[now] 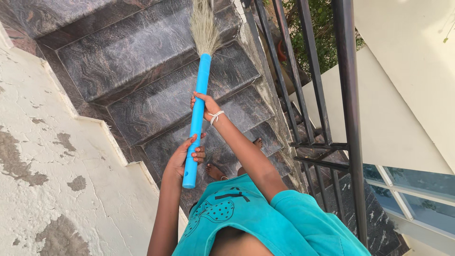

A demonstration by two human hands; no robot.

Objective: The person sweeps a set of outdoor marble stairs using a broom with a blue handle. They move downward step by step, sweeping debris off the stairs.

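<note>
broom (198, 106) gripped by left hand (182, 159) and right hand (204, 105).

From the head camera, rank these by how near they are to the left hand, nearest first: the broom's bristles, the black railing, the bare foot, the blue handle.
1. Blue handle: gripped by the left hand.
2. Bare foot: just right, on the step.
3. Bristles: top, far end of the broom.
4. Black railing: far right.
</note>
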